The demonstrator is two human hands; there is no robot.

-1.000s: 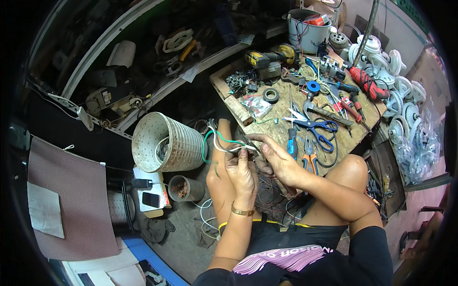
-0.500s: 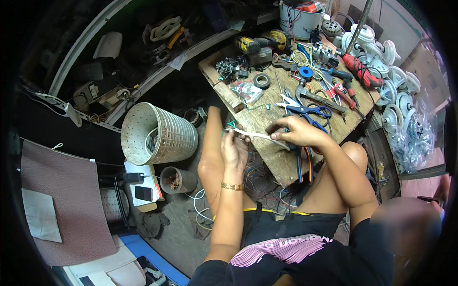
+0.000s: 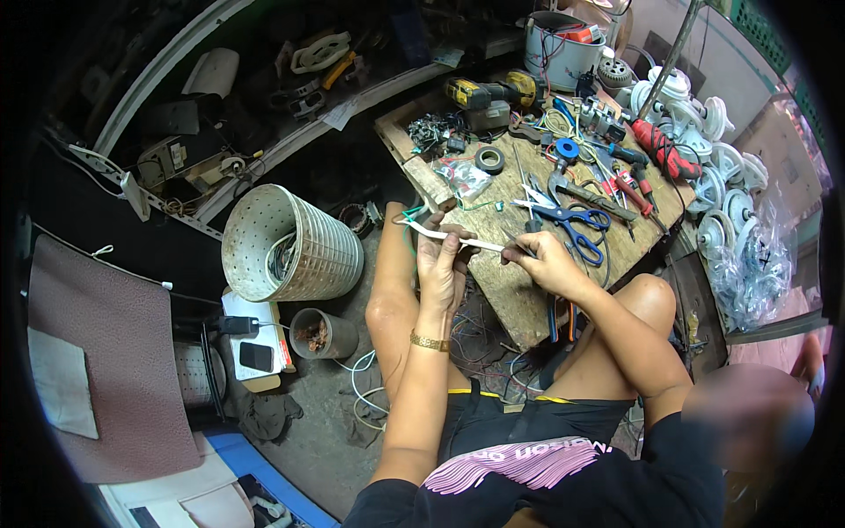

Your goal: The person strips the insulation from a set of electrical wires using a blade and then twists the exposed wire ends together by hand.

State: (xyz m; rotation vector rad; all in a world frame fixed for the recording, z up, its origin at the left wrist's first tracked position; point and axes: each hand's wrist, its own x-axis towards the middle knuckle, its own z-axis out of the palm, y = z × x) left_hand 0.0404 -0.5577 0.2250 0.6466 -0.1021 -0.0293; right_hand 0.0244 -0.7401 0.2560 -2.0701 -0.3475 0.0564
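My left hand (image 3: 440, 260) is closed on a white cable (image 3: 482, 245), with green wire ends (image 3: 407, 215) sticking out to the left above my leg. My right hand (image 3: 546, 264) pinches the cable's right part at the edge of the wooden worktop (image 3: 502, 299); a thin, dark item at its fingers is too small to make out. Just above that hand lie blue-handled scissors (image 3: 581, 238). Pliers with orange and blue handles (image 3: 561, 321) are below it, partly hidden by my arm.
The worktop holds a cordless drill (image 3: 475, 92), tape (image 3: 489, 158), a hammer (image 3: 585, 194) and a red power tool (image 3: 669, 150). Buckets (image 3: 334, 246) (image 3: 321, 334) and cords stand left. White wheel-like parts (image 3: 726, 167) pile at right. Another person's blurred head (image 3: 748, 405) is at lower right.
Since a second ago my hands have spread apart along the white cable, right hand to the right, and the green wires have drawn in. Another person's head has appeared at lower right.
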